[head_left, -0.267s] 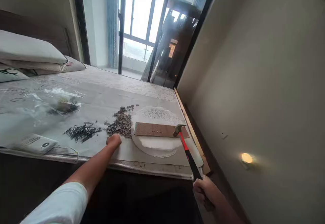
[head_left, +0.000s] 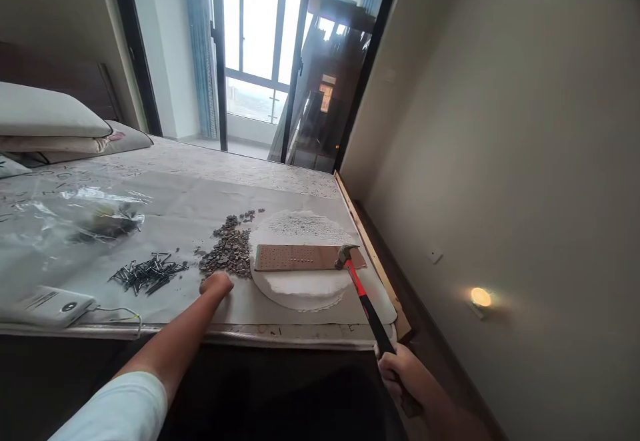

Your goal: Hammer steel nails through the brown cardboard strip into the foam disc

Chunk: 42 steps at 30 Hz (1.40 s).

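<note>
My right hand (head_left: pixel 403 374) is wrapped round the black grip of a claw hammer (head_left: pixel 363 294) with a red and black handle. The hammer's head is over the right end of a brown board (head_left: pixel 280 258) marked with rows of small holes and a short row of pale dots. Whether the head touches the board I cannot tell. Beneath the board lies a round white slab (head_left: pixel 305 294) with a rough, broken surface. My left hand (head_left: pixel 217 284) is closed at the near edge of a heap of small grey chips (head_left: pixel 227 248); its fingertips are hidden.
A pile of nails (head_left: pixel 147 273) lies left of the chips, with a clear plastic bag (head_left: pixel 107 218) behind it. A white device with a cable (head_left: pixel 55 304) sits at the near left edge. A wooden rail (head_left: pixel 373 254) runs along the right side, beside the wall.
The view has turned slightly, shifting the scene to the left. My left hand stays by the chips, and the hammer remains over the right end of the board.
</note>
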Each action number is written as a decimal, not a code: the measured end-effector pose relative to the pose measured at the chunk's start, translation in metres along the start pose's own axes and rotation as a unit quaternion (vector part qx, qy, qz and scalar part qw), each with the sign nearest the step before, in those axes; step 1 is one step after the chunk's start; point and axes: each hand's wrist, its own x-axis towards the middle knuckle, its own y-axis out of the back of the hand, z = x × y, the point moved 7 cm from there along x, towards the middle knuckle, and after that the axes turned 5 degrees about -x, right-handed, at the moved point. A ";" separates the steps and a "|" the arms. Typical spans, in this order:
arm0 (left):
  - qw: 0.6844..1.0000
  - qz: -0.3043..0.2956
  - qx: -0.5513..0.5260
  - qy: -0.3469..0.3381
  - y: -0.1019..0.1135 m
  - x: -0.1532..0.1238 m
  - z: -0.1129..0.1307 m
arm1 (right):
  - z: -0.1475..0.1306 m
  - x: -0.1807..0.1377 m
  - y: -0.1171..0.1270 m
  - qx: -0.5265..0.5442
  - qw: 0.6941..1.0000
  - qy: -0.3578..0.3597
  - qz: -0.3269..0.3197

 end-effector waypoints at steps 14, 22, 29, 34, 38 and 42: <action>0.880 -0.160 -0.443 -0.059 0.077 -0.034 0.055 | -0.002 0.007 0.007 0.041 0.998 0.018 -0.048; 0.884 -0.189 -0.378 -0.198 0.058 -0.072 0.161 | -0.005 0.011 0.005 0.055 0.998 -0.007 -0.043; 0.905 0.005 0.041 -0.424 0.024 -0.083 0.252 | -0.007 0.010 0.009 0.070 0.997 -0.005 -0.044; 0.892 0.018 0.117 -0.436 -0.015 -0.071 0.288 | -0.005 0.014 0.011 0.068 0.997 0.009 -0.041; 0.890 0.010 0.142 -0.434 -0.034 -0.061 0.293 | -0.007 0.013 0.011 0.071 0.997 -0.010 -0.041; 0.892 -0.005 0.150 -0.427 -0.039 -0.060 0.291 | -0.007 0.014 0.013 0.068 0.996 -0.014 -0.048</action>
